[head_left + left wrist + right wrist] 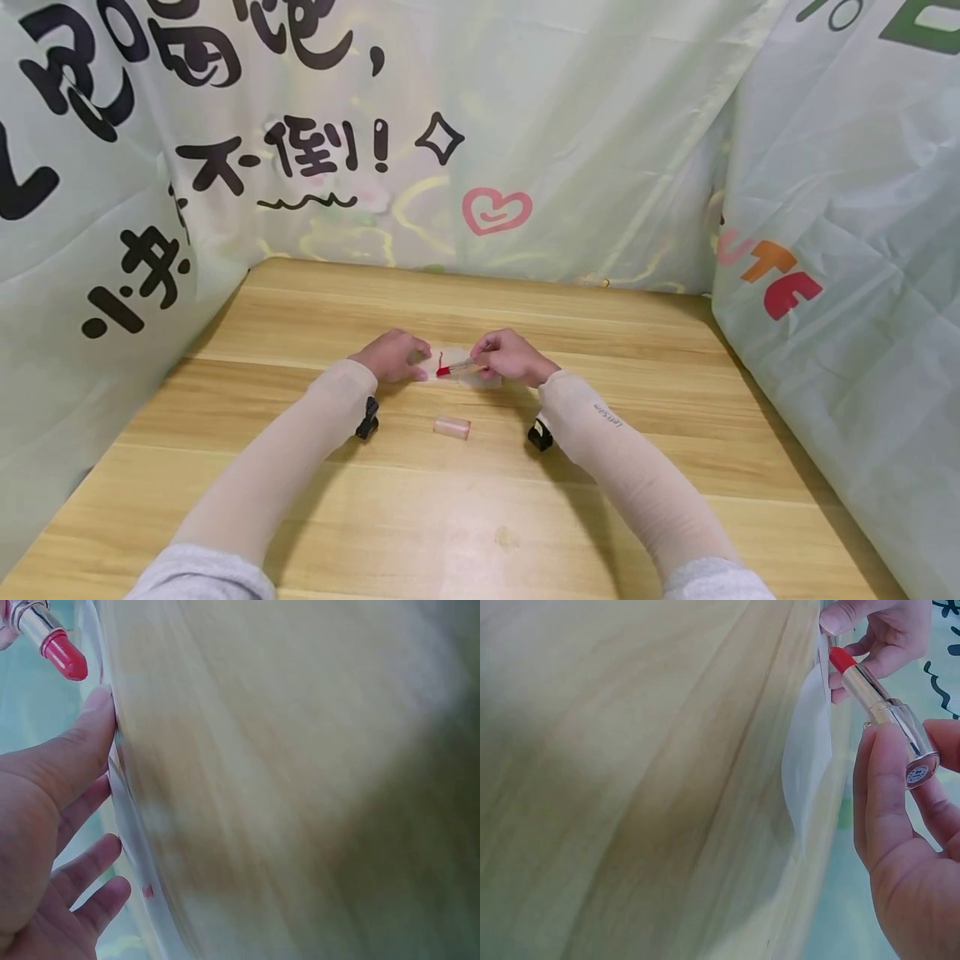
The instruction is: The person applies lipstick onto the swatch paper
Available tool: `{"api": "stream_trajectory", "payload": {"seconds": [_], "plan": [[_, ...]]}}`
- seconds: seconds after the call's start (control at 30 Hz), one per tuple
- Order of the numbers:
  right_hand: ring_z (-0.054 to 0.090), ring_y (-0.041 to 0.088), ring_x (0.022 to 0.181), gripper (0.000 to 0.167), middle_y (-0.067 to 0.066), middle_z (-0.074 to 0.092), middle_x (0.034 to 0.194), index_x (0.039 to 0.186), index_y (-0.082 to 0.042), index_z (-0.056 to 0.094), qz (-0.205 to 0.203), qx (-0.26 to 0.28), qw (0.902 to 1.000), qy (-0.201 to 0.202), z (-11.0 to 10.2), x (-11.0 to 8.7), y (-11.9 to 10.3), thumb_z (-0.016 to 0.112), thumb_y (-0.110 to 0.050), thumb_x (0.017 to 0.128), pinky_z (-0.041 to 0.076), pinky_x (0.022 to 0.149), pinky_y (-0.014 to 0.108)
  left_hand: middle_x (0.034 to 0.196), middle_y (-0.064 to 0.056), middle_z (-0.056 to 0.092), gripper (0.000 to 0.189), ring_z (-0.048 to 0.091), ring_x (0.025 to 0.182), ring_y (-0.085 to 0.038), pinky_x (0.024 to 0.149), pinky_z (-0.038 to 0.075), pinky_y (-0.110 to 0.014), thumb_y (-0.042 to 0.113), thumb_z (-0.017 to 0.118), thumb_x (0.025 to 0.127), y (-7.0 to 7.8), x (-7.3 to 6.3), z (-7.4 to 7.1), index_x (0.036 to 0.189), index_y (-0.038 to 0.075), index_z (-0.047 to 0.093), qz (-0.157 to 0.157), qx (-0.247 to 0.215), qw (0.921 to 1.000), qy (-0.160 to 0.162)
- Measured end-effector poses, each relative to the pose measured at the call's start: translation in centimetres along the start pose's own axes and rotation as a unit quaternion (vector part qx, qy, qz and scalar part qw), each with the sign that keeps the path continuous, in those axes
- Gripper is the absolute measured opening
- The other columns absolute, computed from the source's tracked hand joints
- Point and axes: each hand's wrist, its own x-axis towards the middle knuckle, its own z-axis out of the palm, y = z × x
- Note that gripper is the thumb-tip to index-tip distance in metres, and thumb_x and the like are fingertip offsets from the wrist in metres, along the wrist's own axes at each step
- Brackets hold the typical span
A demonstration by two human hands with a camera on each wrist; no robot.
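Sleeves (281, 467): beige, on both forearms, near left and near right.
Cap (452, 427): translucent pink, lying on table (450, 500), near side of paper (807, 761).
Lipstick (868, 694): red tip out, at far middle, by paper; contact can't tell.
Right hand (513, 356): pinching lipstick's base.
Left hand (393, 357): fingers spread, touching paper's left end.
Red stroke (441, 360): one thin line done, cap off; recapping apparently left, whether marking is finished unclear.

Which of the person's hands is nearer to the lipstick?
Right. The right hand holds the lipstick; the left hand touches the paper, left of the lipstick's tip.
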Motion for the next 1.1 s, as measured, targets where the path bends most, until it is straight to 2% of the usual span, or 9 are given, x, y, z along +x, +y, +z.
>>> {"api": "stream_trajectory", "payload": {"seconds": [0.47,0.83,0.97,1.1], "plan": [[0.065,0.035,0.091,0.019,0.015,0.060,0.102,0.110,0.007,0.062,-0.010,0.026,0.9996,-0.002,-1.0,-0.5,-0.1,0.057,-0.005,0.096,0.057,0.081,0.040,0.136,-0.009,0.056,0.045,0.043,0.131,-0.033,0.112,0.031,-0.047,0.031,0.071,0.089,-0.1,0.0,0.0,0.128,0.009,0.063,-0.008,-0.007,0.9999,-0.009],[0.060,0.040,0.103,0.024,0.017,0.058,0.105,0.116,0.010,0.058,-0.002,0.055,0.9985,0.003,-1.8,-1.0,0.2,0.056,-0.004,0.096,0.054,0.089,0.042,0.130,-0.009,0.061,0.049,0.053,0.122,-0.029,0.105,0.041,-0.044,0.036,0.070,0.089,0.3,0.8,0.4,0.129,0.009,0.061,0.023,-0.016,0.9995,0.017],[0.059,0.040,0.105,0.022,0.015,0.057,0.104,0.115,0.009,0.058,0.004,0.063,0.9980,0.009,-2.2,-1.2,0.3,0.056,-0.003,0.096,0.053,0.091,0.043,0.131,-0.010,0.059,0.051,0.053,0.121,-0.029,0.102,0.042,-0.044,0.035,0.072,0.089,0.7,0.9,0.4,0.131,0.009,0.060,0.019,-0.026,0.9993,0.019],[0.058,0.041,0.106,0.021,0.015,0.057,0.104,0.114,0.009,0.057,0.001,0.069,0.9975,0.014,-2.7,-1.3,0.4,0.056,-0.003,0.097,0.052,0.092,0.044,0.135,-0.008,0.057,0.053,0.049,0.126,-0.029,0.105,0.039,-0.044,0.036,0.071,0.089,1.0,1.1,0.4,0.134,0.010,0.058,0.012,-0.024,0.9995,0.018]]}}
